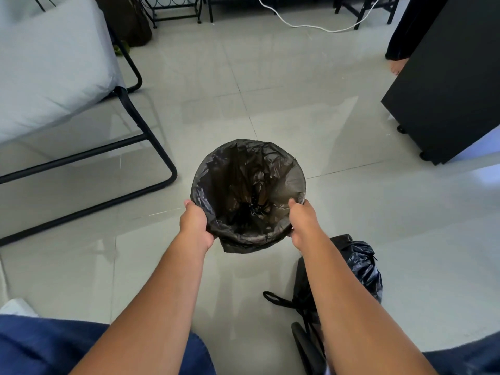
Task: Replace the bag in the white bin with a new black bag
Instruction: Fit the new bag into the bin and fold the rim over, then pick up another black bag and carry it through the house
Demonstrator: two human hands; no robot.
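A round bin stands on the tiled floor in front of me, lined with a thin black bag (247,190) that is folded over its rim and hides the bin's white wall. My left hand (195,224) grips the bag-covered rim at its near left. My right hand (303,221) grips the rim at its near right, where a sliver of pale rim (305,203) shows. A filled, tied black bag (359,269) with drawstring loops lies on the floor by my right forearm.
A grey cushioned chair with a black metal frame (151,147) stands at left. A black cabinet on castors (449,85) stands at right, with a person's foot (396,67) behind it. A white cable (311,27) runs across the far floor. My knees in blue trousers fill the bottom edge.
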